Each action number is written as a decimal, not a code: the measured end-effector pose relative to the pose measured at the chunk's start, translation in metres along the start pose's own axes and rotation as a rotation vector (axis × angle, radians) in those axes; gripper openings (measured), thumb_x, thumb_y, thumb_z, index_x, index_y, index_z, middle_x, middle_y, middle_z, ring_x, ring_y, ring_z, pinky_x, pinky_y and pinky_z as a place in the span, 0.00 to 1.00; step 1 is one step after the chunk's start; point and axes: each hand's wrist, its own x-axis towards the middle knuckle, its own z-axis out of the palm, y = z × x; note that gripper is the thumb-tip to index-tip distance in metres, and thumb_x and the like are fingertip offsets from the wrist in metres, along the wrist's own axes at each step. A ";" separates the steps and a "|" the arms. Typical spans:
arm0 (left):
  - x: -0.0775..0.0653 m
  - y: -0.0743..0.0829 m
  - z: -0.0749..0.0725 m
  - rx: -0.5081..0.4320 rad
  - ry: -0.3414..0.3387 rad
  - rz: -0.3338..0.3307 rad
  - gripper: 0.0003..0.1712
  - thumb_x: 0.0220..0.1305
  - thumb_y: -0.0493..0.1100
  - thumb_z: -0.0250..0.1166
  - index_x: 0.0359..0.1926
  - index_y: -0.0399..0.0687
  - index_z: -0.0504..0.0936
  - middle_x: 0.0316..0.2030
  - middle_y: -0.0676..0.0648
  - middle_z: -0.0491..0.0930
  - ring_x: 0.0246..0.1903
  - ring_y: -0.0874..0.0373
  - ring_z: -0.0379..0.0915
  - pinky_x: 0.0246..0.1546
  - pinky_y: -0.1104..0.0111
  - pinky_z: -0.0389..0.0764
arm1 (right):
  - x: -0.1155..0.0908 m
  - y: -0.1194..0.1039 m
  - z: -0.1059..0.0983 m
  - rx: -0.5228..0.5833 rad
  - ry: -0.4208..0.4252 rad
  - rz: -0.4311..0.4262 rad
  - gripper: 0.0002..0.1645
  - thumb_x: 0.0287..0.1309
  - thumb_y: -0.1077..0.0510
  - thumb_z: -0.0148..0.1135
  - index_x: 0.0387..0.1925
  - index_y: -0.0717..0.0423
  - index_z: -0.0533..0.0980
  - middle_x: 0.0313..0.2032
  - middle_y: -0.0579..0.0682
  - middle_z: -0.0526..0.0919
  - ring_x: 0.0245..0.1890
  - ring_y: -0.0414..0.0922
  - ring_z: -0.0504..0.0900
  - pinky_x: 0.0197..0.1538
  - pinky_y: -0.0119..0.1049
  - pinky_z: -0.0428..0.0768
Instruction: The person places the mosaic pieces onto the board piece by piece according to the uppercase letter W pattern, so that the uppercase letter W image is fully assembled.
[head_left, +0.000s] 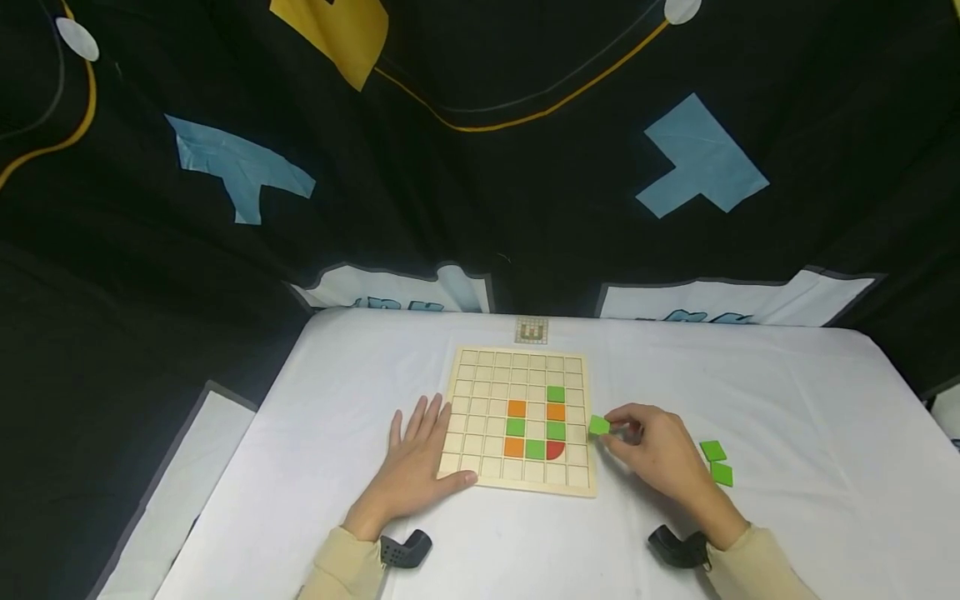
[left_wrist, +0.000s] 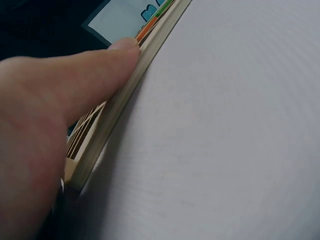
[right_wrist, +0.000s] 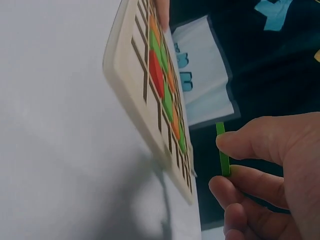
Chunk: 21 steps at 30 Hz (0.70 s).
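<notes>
A wooden grid board (head_left: 480,392) lies on the table with orange, green and red tiles set in some of its squares. My left hand (head_left: 412,467) rests flat at its left side, fingers straight, the thumb over the near left corner. In the left wrist view that thumb (left_wrist: 100,70) lies along the board's edge. My right hand (head_left: 660,446) pinches a green square tile (head_left: 598,425) between thumb and fingers at the board's right edge. The tile (right_wrist: 223,150) shows edge-on in the right wrist view. The red tile (head_left: 554,450) has one rounded corner.
Two loose green tiles (head_left: 717,462) lie on the white cloth to the right of my right hand. A small patterned square card (head_left: 531,330) lies just beyond the board's far edge. A black curtain (head_left: 540,208) with coloured patches hangs behind the table.
</notes>
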 end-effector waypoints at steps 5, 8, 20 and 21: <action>0.000 0.002 -0.002 -0.001 -0.008 0.001 0.65 0.60 0.77 0.57 0.79 0.36 0.46 0.79 0.36 0.40 0.78 0.40 0.29 0.71 0.38 0.28 | 0.001 -0.008 0.008 0.011 0.000 -0.007 0.15 0.49 0.57 0.75 0.41 0.56 0.86 0.27 0.46 0.80 0.28 0.43 0.71 0.30 0.36 0.69; 0.000 0.002 -0.003 0.002 -0.008 0.009 0.65 0.60 0.76 0.57 0.79 0.35 0.46 0.79 0.36 0.40 0.78 0.39 0.29 0.71 0.38 0.28 | 0.001 -0.013 0.012 0.017 -0.001 -0.021 0.15 0.49 0.57 0.75 0.41 0.56 0.86 0.29 0.48 0.82 0.29 0.44 0.72 0.32 0.36 0.71; 0.000 0.001 -0.003 0.010 -0.009 0.013 0.65 0.60 0.77 0.57 0.79 0.35 0.46 0.79 0.36 0.40 0.78 0.40 0.29 0.71 0.37 0.29 | 0.001 -0.036 0.030 0.054 -0.027 -0.075 0.15 0.48 0.57 0.76 0.40 0.55 0.86 0.32 0.47 0.84 0.29 0.42 0.74 0.34 0.37 0.73; 0.000 0.001 -0.003 0.008 -0.010 0.013 0.65 0.60 0.77 0.57 0.79 0.35 0.46 0.79 0.36 0.40 0.78 0.40 0.29 0.71 0.37 0.29 | 0.000 -0.038 0.032 0.055 -0.026 -0.080 0.15 0.48 0.57 0.76 0.40 0.55 0.86 0.32 0.47 0.84 0.29 0.42 0.73 0.34 0.37 0.73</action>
